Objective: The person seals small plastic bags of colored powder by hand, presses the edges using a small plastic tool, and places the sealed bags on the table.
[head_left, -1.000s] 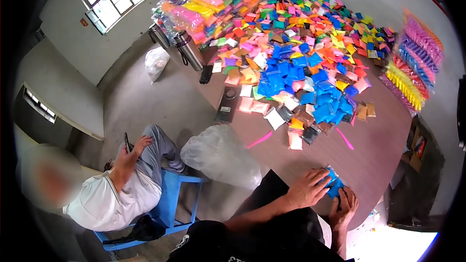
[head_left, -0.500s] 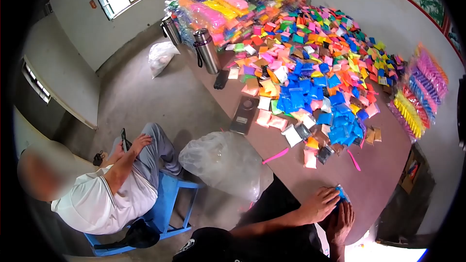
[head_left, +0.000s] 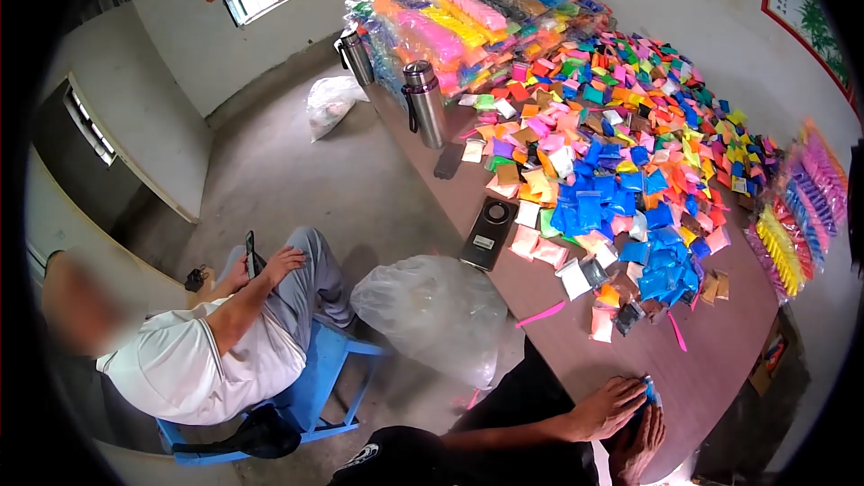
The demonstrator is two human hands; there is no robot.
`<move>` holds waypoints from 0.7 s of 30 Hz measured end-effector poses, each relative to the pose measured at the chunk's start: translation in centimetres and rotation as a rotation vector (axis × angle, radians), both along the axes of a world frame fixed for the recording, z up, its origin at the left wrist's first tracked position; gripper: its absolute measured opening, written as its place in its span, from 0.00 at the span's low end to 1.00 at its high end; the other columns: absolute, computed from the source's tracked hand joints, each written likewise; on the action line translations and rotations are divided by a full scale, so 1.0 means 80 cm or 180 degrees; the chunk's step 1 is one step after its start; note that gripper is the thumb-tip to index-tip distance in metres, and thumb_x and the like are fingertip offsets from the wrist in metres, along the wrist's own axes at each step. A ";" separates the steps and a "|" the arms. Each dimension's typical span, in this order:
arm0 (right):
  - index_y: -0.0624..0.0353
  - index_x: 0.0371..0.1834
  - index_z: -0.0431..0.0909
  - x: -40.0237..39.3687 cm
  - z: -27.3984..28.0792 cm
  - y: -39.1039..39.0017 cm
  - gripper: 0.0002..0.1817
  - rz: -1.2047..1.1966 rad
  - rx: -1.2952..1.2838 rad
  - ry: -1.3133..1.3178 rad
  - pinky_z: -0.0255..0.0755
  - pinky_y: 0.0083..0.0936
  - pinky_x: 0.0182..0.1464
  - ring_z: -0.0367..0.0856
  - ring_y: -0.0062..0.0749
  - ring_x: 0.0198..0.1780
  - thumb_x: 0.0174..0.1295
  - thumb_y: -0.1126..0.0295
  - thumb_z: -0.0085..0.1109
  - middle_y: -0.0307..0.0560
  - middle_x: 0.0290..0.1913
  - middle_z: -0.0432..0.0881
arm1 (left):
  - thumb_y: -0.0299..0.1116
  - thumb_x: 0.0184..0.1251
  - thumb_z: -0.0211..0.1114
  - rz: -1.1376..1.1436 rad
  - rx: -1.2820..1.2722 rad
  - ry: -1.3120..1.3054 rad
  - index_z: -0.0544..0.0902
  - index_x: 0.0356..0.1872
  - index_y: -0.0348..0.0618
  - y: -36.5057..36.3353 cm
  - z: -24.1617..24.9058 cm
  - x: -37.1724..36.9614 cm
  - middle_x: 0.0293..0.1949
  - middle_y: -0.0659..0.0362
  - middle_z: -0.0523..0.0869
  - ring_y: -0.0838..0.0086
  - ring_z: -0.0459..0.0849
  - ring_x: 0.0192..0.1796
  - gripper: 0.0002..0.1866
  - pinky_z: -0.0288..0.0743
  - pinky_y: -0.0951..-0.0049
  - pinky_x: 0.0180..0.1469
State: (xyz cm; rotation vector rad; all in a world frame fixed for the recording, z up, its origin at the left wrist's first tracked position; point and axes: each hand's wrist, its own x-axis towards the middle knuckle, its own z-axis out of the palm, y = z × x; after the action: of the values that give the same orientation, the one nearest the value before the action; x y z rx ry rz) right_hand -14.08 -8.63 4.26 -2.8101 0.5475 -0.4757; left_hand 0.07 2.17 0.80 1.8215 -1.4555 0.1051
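Observation:
Near the front edge of the brown table, a small blue packet (head_left: 649, 387) lies mostly covered by my two hands. My left hand (head_left: 612, 407) reaches in from the left, its fingers closed together over the packet's near side. Against the other side rests my right hand (head_left: 641, 441), fingers together and pressed on the packet. Only the blue far end with its clear edge shows between them. Beyond the hands lie a pink plastic strip (head_left: 677, 331) and a pile of blue packets (head_left: 666, 270).
Many coloured packets (head_left: 576, 135) cover the brown table (head_left: 594, 369). A dark phone-like device (head_left: 489, 234), steel flasks (head_left: 425, 103) and another pink strip (head_left: 542, 314) lie along its left side. A clear plastic bag (head_left: 432, 315) stands beside it, near a seated person (head_left: 207, 351) holding a phone.
The view has shifted, so the table and room appear lower and further right. Both hands stay on the blue packet, with little change in their hold.

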 end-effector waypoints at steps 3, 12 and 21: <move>0.63 0.57 0.84 0.006 0.016 -0.007 0.32 0.0382 -0.1050 -0.0384 0.80 0.43 0.58 0.84 0.47 0.60 0.53 0.53 0.78 0.55 0.55 0.87 | 0.36 0.72 0.60 0.0035 0.0023 0.0013 0.74 0.68 0.28 0.000 0.000 -0.001 0.73 0.42 0.72 0.53 0.69 0.76 0.28 0.58 0.51 0.78; 0.64 0.62 0.81 0.001 0.017 -0.010 0.36 0.0447 -0.0593 -0.0387 0.79 0.48 0.62 0.83 0.54 0.61 0.55 0.53 0.80 0.58 0.61 0.84 | 0.37 0.72 0.60 0.0107 0.0289 0.0121 0.75 0.68 0.30 -0.001 0.005 -0.005 0.73 0.45 0.73 0.56 0.69 0.76 0.28 0.59 0.53 0.78; 0.64 0.59 0.83 0.000 0.008 -0.020 0.32 0.0597 -0.0317 -0.0732 0.79 0.47 0.62 0.84 0.54 0.60 0.56 0.55 0.80 0.58 0.59 0.85 | 0.33 0.62 0.63 0.0088 -0.0137 0.0187 0.78 0.63 0.33 -0.013 -0.025 -0.012 0.72 0.40 0.71 0.46 0.66 0.75 0.27 0.56 0.46 0.78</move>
State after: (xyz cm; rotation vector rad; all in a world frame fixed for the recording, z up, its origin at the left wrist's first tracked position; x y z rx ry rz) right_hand -14.11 -10.24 4.89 -2.8099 0.2165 -0.7921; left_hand -0.87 1.14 -1.23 1.7957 -1.3777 0.0952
